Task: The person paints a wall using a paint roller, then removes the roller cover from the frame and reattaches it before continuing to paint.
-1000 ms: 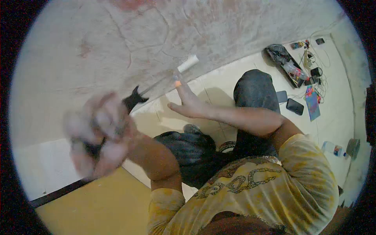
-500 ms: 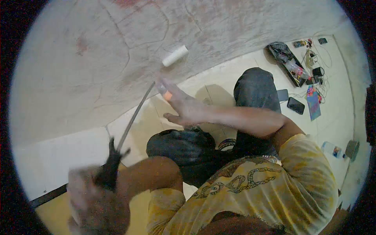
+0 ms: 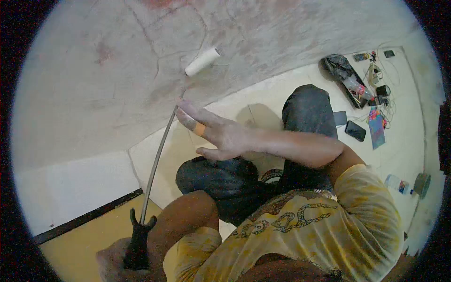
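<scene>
A paint roller point(image 3: 202, 62) with a white sleeve lies against the grey plastered wall. Its thin metal rod point(image 3: 157, 164) runs down to a black forked handle point(image 3: 137, 244). My left hand point(image 3: 112, 257) is closed round that handle at the lower left, its fingers partly hidden. Palm down above the floor, my right hand point(image 3: 223, 136) has its fingers stretched out and the thumb apart. Its fingertips are right at the upper part of the rod and cover a short stretch of it. An orange band point(image 3: 199, 129) circles one of its fingers.
My bent knees in dark trousers point(image 3: 305, 108) rise from the pale tiled floor point(image 3: 263, 96). Further right are a black tray point(image 3: 352, 89) with a plastic bottle, a phone point(image 3: 355, 131), cables and another bottle point(image 3: 397, 183). A dark-edged yellowish surface point(image 3: 89, 239) lies at lower left.
My left hand has moved down and slightly right with the handle. The roller has slid a little down and left along the wall, and my right hand has shifted down-left beside the rod.
</scene>
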Demonstrator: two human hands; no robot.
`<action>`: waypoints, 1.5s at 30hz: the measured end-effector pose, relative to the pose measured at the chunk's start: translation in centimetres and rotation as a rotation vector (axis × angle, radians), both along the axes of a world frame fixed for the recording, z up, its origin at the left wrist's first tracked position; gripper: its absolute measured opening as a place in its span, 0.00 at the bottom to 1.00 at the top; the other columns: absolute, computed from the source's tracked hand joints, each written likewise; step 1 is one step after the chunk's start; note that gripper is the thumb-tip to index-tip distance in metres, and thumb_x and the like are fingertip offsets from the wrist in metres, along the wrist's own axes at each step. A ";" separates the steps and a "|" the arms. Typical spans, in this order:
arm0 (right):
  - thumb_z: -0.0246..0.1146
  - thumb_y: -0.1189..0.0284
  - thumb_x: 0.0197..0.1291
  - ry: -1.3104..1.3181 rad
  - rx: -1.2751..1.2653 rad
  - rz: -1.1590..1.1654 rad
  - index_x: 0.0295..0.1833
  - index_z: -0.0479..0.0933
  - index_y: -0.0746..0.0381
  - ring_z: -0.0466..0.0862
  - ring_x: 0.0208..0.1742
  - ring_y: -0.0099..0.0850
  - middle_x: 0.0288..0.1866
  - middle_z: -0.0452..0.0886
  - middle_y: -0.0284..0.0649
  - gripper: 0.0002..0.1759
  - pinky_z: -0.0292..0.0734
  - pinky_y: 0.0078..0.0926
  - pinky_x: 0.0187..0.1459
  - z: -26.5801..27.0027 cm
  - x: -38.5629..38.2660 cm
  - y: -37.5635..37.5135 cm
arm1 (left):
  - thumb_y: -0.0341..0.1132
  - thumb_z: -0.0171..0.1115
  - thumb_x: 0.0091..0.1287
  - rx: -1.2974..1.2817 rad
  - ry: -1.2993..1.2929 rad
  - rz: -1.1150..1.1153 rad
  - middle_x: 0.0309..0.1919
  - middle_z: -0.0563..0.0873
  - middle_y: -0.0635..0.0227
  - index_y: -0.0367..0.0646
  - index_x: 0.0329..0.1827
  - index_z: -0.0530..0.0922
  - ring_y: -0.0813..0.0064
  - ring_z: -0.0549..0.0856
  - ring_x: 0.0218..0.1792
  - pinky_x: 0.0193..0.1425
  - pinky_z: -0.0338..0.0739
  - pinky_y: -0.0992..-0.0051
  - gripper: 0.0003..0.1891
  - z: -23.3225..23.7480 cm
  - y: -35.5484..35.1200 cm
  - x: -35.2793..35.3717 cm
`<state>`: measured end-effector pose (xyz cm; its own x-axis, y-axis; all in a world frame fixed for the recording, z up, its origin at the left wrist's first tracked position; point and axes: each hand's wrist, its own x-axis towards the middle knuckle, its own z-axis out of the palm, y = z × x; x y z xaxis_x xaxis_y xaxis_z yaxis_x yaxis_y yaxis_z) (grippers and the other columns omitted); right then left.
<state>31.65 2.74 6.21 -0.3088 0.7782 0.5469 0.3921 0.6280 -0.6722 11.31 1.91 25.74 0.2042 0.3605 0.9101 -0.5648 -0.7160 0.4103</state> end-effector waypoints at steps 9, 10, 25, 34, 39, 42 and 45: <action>0.64 0.66 0.61 0.134 -0.271 -0.288 0.77 0.25 0.65 0.39 0.80 0.59 0.79 0.31 0.65 0.57 0.46 0.41 0.77 -5.2 -0.8 1.8 | 0.48 0.51 0.62 -0.454 -0.016 -0.349 0.14 0.66 0.74 0.54 0.22 0.64 0.79 0.59 0.10 0.19 0.55 0.77 0.15 -1.8 7.7 6.9; 0.63 0.65 0.62 0.158 -0.309 -0.251 0.77 0.25 0.66 0.39 0.80 0.58 0.79 0.32 0.65 0.57 0.45 0.40 0.77 -5.0 -0.8 1.8 | 0.48 0.52 0.62 -0.407 -0.021 -0.313 0.14 0.66 0.74 0.53 0.22 0.63 0.79 0.60 0.11 0.19 0.56 0.77 0.15 -1.8 7.3 7.3; 0.61 0.67 0.64 0.082 -0.274 -0.037 0.77 0.33 0.72 0.44 0.80 0.54 0.79 0.39 0.64 0.51 0.45 0.38 0.77 -0.4 0.0 0.7 | 0.46 0.61 0.61 0.167 0.151 0.352 0.17 0.72 0.71 0.49 0.29 0.69 0.77 0.68 0.15 0.22 0.64 0.75 0.14 0.0 1.3 -2.7; 0.61 0.67 0.63 0.172 -0.292 -0.163 0.76 0.33 0.72 0.45 0.79 0.55 0.78 0.40 0.65 0.50 0.46 0.39 0.77 -2.2 -0.3 0.9 | 0.48 0.60 0.59 -0.048 -0.054 -0.309 0.19 0.76 0.71 0.52 0.27 0.70 0.78 0.69 0.17 0.28 0.67 0.75 0.13 -1.0 5.3 2.8; 0.60 0.68 0.62 0.097 -0.128 0.014 0.77 0.36 0.70 0.54 0.76 0.58 0.76 0.48 0.65 0.49 0.51 0.43 0.76 2.3 0.3 -0.5 | 0.48 0.59 0.62 0.157 -0.095 -0.113 0.24 0.78 0.67 0.51 0.30 0.70 0.76 0.74 0.20 0.32 0.72 0.74 0.13 0.3 -0.1 -0.7; 0.60 0.69 0.63 0.074 -0.047 0.049 0.78 0.34 0.69 0.53 0.77 0.55 0.76 0.50 0.63 0.49 0.50 0.39 0.76 2.8 0.5 -0.6 | 0.48 0.59 0.62 0.121 -0.104 -0.057 0.26 0.77 0.66 0.51 0.33 0.69 0.76 0.74 0.21 0.32 0.72 0.74 0.13 0.0 -0.2 -0.1; 0.61 0.72 0.61 0.183 -0.046 0.043 0.78 0.34 0.66 0.53 0.78 0.51 0.77 0.50 0.60 0.50 0.50 0.39 0.76 1.6 0.5 -0.1 | 0.48 0.59 0.63 -0.020 -0.088 -0.048 0.28 0.77 0.65 0.50 0.35 0.69 0.76 0.74 0.21 0.33 0.72 0.74 0.13 -0.7 1.6 1.3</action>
